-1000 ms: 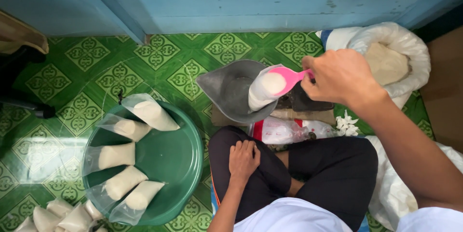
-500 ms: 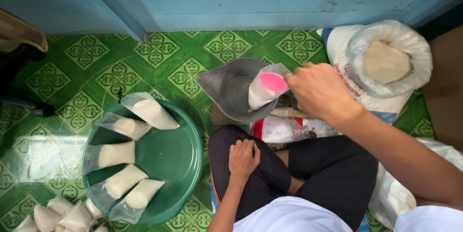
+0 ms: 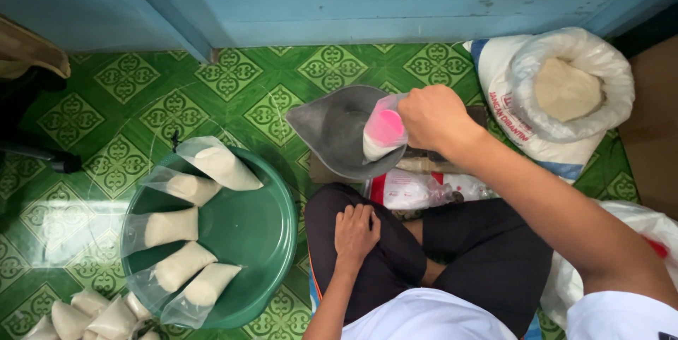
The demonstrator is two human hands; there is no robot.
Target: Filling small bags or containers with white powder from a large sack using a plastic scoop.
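Pink plastic shows inside the clear bag [image 3: 382, 136] of white grain that the right hand [image 3: 431, 120] pinches at its top, fingers curled tight round the neck; the bag rests in the grey scale pan [image 3: 332, 128]. Meanwhile the left hand [image 3: 355, 232] lies flat on the person's knee, fingers loosely spread and holding nothing. Beside that knee, on the green patterned tiles [image 3: 141, 100], sits a green basin [image 3: 261, 234] with filled bags along its rim. An open white sack [image 3: 565, 93] of grain stands near the right arm.
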